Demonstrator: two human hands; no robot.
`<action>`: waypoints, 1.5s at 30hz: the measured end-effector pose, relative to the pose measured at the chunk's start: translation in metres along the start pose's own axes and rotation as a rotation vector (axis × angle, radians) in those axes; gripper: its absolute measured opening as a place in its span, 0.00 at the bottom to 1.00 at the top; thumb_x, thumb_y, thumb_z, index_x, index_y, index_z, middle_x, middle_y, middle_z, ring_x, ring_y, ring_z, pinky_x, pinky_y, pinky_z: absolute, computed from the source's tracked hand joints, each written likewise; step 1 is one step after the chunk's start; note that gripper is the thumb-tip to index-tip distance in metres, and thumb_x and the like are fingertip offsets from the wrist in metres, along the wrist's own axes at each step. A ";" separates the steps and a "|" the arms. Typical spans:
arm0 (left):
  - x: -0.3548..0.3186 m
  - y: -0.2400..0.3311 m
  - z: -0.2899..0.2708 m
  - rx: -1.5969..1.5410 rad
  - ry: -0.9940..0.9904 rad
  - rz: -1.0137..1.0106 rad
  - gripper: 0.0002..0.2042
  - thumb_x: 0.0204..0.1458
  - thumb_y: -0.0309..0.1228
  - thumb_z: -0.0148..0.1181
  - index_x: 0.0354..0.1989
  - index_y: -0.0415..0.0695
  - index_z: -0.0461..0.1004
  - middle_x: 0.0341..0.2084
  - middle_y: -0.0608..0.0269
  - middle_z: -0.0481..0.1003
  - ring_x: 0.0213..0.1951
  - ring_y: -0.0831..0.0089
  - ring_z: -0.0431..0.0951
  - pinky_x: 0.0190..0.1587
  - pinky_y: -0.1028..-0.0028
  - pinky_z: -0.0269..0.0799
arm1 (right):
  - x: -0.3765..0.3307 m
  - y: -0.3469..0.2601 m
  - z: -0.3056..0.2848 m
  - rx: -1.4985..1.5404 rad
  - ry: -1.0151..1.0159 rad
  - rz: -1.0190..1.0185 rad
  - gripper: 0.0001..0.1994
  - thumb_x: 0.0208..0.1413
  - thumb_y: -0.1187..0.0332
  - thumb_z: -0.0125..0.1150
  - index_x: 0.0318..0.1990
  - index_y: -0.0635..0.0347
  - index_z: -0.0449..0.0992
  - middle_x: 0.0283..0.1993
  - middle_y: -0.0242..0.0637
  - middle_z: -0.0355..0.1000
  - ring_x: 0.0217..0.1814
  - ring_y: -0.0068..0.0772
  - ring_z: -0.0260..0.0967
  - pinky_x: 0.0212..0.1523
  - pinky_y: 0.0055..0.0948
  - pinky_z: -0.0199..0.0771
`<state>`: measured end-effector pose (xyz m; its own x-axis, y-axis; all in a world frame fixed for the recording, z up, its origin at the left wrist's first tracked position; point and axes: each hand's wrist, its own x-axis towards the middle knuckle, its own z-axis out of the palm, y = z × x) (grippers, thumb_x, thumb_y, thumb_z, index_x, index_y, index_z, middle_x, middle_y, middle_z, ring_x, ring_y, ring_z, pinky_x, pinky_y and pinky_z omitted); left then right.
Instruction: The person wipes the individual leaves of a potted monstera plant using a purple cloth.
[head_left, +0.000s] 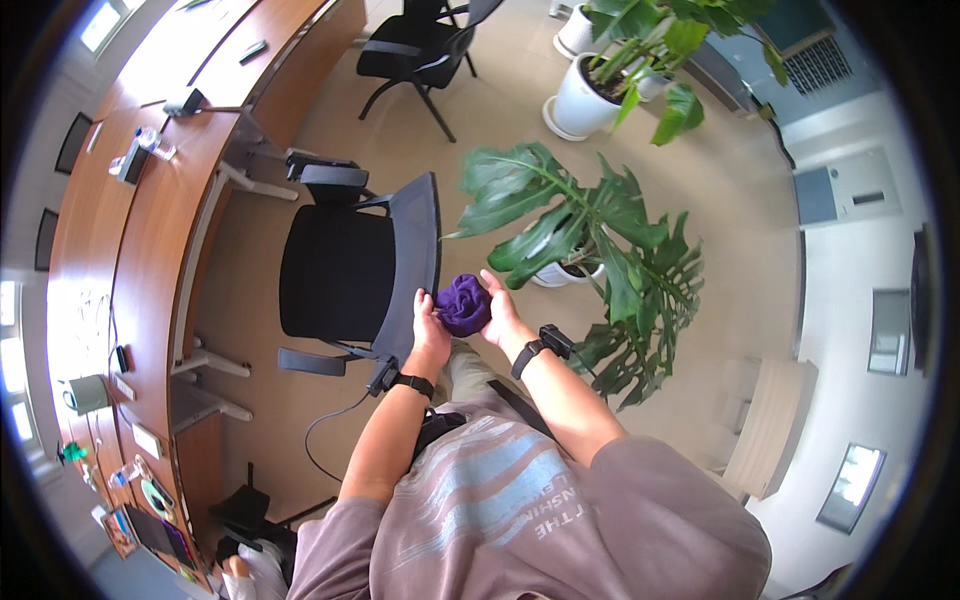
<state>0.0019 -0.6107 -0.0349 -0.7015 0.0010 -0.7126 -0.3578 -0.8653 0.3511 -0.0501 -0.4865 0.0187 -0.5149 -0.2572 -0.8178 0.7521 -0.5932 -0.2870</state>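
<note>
A crumpled purple cloth [463,305] is bunched into a rounded bundle in front of my body. My left hand [430,330] presses on its left side, fingers pointing up and away from me. From the other side my right hand [502,312] grips it, with the thumb side along the cloth's edge. The bundle's underside is hidden. Each wrist wears a black strap with a small black device; a cable hangs from the left one.
Close on my left stands a black office chair [345,270]. A big-leaved potted plant [610,225] stands ahead to the right, with another white pot [585,95] farther off. Long wooden desks [150,250] line the left side. A person [255,575] is at the lower left.
</note>
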 end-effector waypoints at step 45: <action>-0.013 0.217 -0.143 -0.147 0.675 0.399 0.12 0.57 0.17 0.51 0.49 0.41 0.72 0.42 0.56 0.76 0.38 0.71 0.80 0.35 0.81 0.78 | 0.210 0.141 0.242 -1.133 -0.212 -0.299 0.34 0.63 0.58 0.52 0.67 0.75 0.52 0.68 0.59 0.56 0.71 0.46 0.55 0.67 0.34 0.58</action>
<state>0.0220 -0.8704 -0.0362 -0.2179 -0.5858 -0.7806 -0.0410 -0.7936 0.6070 -0.1520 -0.8091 -0.0730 -0.7090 -0.4073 -0.5757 0.4710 0.3340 -0.8164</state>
